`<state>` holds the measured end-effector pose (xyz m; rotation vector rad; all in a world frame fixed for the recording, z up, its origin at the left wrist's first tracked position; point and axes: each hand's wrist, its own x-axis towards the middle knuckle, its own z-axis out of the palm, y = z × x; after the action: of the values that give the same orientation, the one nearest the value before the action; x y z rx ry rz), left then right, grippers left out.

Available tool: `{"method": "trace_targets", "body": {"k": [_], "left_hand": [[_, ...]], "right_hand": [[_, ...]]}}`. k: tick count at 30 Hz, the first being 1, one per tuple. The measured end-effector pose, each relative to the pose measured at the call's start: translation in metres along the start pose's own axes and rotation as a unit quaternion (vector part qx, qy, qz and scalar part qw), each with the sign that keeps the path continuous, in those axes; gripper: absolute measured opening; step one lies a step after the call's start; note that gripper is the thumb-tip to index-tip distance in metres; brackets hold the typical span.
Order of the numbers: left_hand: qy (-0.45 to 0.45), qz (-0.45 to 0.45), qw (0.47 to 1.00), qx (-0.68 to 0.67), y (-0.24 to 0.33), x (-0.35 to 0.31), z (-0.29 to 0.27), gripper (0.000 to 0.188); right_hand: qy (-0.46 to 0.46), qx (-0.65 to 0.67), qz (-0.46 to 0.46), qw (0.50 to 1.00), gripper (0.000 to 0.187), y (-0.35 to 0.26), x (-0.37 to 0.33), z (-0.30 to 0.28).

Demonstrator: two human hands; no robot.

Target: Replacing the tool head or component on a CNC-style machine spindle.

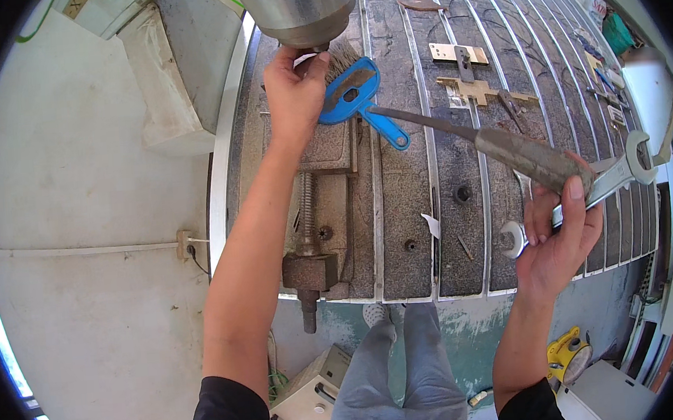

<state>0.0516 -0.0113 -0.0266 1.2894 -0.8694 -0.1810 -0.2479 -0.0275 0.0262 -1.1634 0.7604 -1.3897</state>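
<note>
My left hand (297, 96) reaches up to the lower end of a metal machine spindle (299, 13). Its fingers are pinched together there; what they hold, if anything, is hidden. In my right hand (560, 233) are two tools: a silver open-ended wrench (608, 182) and a long tool with a thick worn handle and slim dark shaft (524, 152). The shaft points left, and its tip ends by a blue brush (389, 128). That brush, with pale bristles, rests just right of my left hand, over a machine vise (324, 148).
The slotted metal table (451, 171) carries a brass-coloured plate (478, 53), a stepped brass piece (468, 90) and a white scrap (431, 225). The vise screw (308, 282) juts past the table's front edge. A beige box (315, 399) stands on the floor.
</note>
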Motion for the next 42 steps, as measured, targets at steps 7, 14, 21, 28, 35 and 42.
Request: {"method": "trace_targets", "body": {"k": [7, 14, 21, 28, 35, 42], "left_hand": [[0.042, 0.018, 0.999, 0.029, 0.001, -0.002, -0.002, 0.031], [-0.016, -0.059, 0.998, 0.019, 0.011, -0.003, -0.008, 0.034], [0.030, -0.005, 1.000, -0.005, 0.013, -0.022, -0.001, 0.046], [0.048, -0.001, 0.999, -0.011, 0.018, -0.020, 0.010, 0.038], [0.076, 0.017, 0.997, 0.010, 0.024, -0.022, 0.015, 0.033], [0.082, -0.008, 0.997, 0.013, 0.022, -0.027, 0.023, 0.040]], "right_hand": [[-0.026, 0.003, -0.031, 0.999, 0.034, -0.001, 0.020, 0.032], [-0.091, 0.045, -0.034, 0.994, 0.034, 0.002, 0.039, 0.056], [-0.090, 0.001, -0.066, 0.994, 0.033, 0.003, 0.055, 0.077], [-0.104, -0.034, -0.081, 0.991, 0.034, -0.009, 0.058, 0.090], [-0.122, -0.051, -0.089, 0.987, 0.037, -0.015, 0.060, 0.096], [-0.155, -0.076, -0.121, 0.978, 0.037, -0.016, 0.062, 0.094]]}}
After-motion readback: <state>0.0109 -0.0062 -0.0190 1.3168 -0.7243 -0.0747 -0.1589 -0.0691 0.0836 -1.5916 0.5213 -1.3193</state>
